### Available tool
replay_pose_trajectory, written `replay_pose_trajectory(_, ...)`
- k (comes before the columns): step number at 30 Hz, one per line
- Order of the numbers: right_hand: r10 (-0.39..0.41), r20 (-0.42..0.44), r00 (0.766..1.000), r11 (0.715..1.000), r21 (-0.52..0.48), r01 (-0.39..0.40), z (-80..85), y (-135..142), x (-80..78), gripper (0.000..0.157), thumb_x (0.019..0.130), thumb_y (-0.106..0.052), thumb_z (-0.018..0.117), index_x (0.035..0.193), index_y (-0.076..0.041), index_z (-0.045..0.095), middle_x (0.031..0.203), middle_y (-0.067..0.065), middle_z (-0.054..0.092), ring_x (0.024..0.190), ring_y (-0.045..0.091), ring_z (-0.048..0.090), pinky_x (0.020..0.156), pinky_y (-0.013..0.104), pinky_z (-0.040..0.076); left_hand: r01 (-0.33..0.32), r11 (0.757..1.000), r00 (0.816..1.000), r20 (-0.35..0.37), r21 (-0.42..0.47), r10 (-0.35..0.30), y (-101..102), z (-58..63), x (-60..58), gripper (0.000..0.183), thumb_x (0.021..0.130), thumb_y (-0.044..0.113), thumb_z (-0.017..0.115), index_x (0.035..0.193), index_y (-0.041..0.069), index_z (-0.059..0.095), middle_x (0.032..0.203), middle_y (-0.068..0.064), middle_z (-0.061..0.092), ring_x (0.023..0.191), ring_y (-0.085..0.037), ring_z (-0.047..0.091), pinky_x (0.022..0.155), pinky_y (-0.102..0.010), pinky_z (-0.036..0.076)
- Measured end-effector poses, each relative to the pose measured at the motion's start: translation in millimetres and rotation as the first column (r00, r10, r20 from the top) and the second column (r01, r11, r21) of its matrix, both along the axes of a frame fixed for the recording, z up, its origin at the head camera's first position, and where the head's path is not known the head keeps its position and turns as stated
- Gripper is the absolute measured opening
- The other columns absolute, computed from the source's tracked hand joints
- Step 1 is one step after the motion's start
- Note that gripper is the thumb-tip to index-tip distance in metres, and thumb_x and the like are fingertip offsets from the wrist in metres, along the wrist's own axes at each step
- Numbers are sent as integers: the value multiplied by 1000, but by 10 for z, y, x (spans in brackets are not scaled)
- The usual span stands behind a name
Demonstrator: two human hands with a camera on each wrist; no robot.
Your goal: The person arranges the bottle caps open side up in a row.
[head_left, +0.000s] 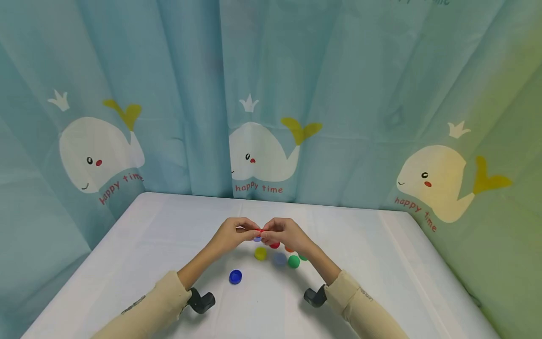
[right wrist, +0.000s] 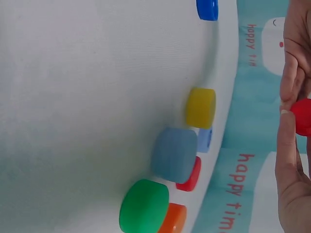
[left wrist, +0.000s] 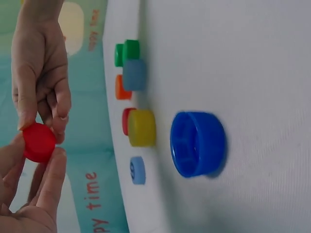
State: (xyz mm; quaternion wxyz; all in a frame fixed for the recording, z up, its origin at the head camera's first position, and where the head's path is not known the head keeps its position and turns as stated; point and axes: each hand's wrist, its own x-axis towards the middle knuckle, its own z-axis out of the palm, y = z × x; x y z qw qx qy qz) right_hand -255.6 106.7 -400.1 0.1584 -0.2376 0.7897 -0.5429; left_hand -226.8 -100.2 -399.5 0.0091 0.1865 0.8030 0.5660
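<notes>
A red round plastic cap [left wrist: 39, 142] is held above the table between both hands. My left hand [head_left: 232, 234] pinches it from one side, and my right hand [head_left: 289, 235] pinches the opposite edge with thumb and fingers. In the right wrist view the red cap [right wrist: 303, 117] is cut off by the frame. Nearest below the hands are a small light blue cap [left wrist: 138, 171] with a mark on its face, a second red cap [head_left: 274, 245] and an orange cap [head_left: 290, 248], partly covered by the right hand in the head view.
On the white table [head_left: 169, 245] also sit a yellow cap [head_left: 260, 253], a grey-blue one [head_left: 280, 259] and two green caps [head_left: 294, 262]. A hollow dark blue cap [head_left: 235, 277] lies apart, nearer the body. Whale-print curtains [head_left: 199, 117] hang behind the table.
</notes>
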Motion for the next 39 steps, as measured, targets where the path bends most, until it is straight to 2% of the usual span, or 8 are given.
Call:
replay_pose_trajectory(3,1,-86,996,999,36,2,26,51,60,18,88,-23,68,95,-7,65,88,3,68,82,21,66,78,33,52,-9,1000,1000,13,1,9,54,18,61,15,86,16,70,95,4,69,93,-5,66,86,-23,67,78,-33,53)
replay_pose_trajectory(7,-5,-147,989,999,48,13,84,108,114,16,86,-22,70,92,-8,66,86,2,67,81,30,65,78,38,52,-17,1000,1000,18,12,17,113,66,113,14,86,16,70,94,5,69,92,-4,67,87,-20,66,81,-34,52)
replay_pose_trajectory(11,-7,-191,982,998,56,18,127,123,154,17,86,-23,70,93,-8,65,86,0,67,82,35,64,77,34,52,-18,1000,1000,17,20,17,123,107,143,13,86,16,70,93,5,69,89,-2,67,87,-18,66,81,-32,52)
replay_pose_trajectory(16,13,-243,970,998,61,2,159,122,237,14,85,-17,71,92,-7,65,87,0,66,78,25,66,73,29,54,13,1000,1000,-19,-4,-13,101,132,205,15,85,19,71,92,5,69,88,-3,67,84,-18,67,77,-29,53)
replay_pose_trajectory(19,33,-275,961,998,57,-18,175,106,274,12,85,-16,71,93,-8,66,88,-1,66,78,15,66,73,27,54,-3,999,999,-39,-38,1,79,148,257,15,85,21,72,91,8,70,88,-1,67,84,-17,66,76,-30,53)
replay_pose_trajectory(25,42,-311,949,998,50,-28,204,68,312,12,85,-16,71,94,-10,66,89,-3,66,80,10,65,74,26,53,-41,996,998,-49,-77,37,60,191,321,10,85,22,72,89,14,70,89,3,67,88,-18,65,76,-32,53)
replay_pose_trajectory(32,41,-355,934,995,103,-5,259,80,372,10,85,-16,71,93,-12,66,90,-7,66,84,7,64,79,23,51,-10,995,987,-161,-99,-6,93,208,358,6,85,13,71,90,13,69,92,5,66,89,-12,64,78,-26,52)
replay_pose_trajectory(39,42,-350,936,993,121,1,257,104,415,11,86,-16,70,97,-12,66,94,-6,66,88,8,64,80,25,51,37,996,985,-167,-80,-50,73,183,379,5,87,10,68,92,13,68,93,5,65,90,-13,62,79,-26,52)
